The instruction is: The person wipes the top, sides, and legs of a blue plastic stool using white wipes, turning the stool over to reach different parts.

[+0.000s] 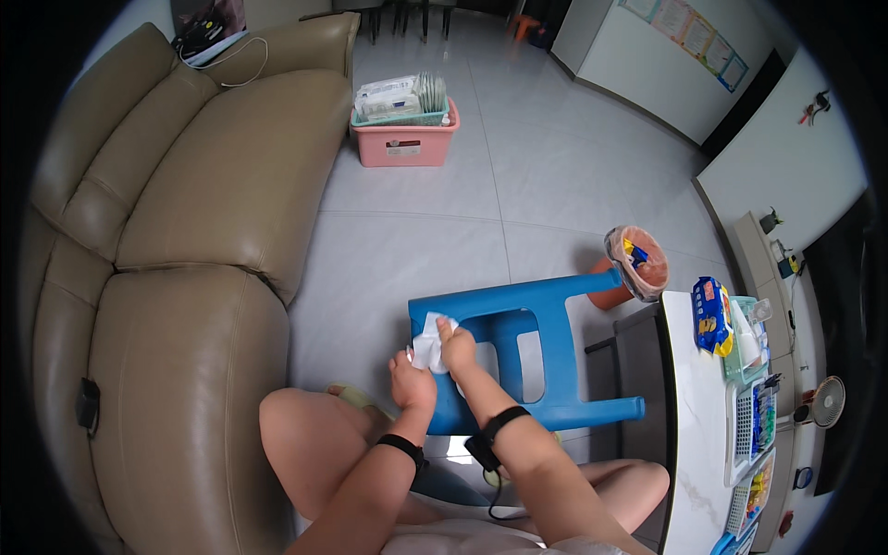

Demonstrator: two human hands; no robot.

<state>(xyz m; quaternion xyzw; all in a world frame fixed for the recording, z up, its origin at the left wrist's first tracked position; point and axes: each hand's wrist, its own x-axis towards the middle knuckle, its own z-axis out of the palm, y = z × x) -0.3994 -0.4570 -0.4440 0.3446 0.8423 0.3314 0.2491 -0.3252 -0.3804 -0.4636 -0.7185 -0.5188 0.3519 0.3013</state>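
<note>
A blue plastic stool [561,356] lies on its side in front of me, its legs pointing right. My right hand [457,350] is closed on a crumpled white wipe [429,340] and presses it against the stool near the left end. Just below and left of it, my left hand [412,382] is closed at the stool's left edge, right beside the wipe. Its fingertips are partly hidden, and it may also touch the wipe's lower corner. Both wrists wear black bands; the right one carries a small black box [481,453].
A brown leather sofa [194,333] runs along the left. Ahead on the floor stands a pink bin [402,148] of packs. An orange lined wastebasket [647,264] is beyond the stool's upper leg. At right, a white-topped table [694,416] holds a blue wipes pack [712,317] and baskets.
</note>
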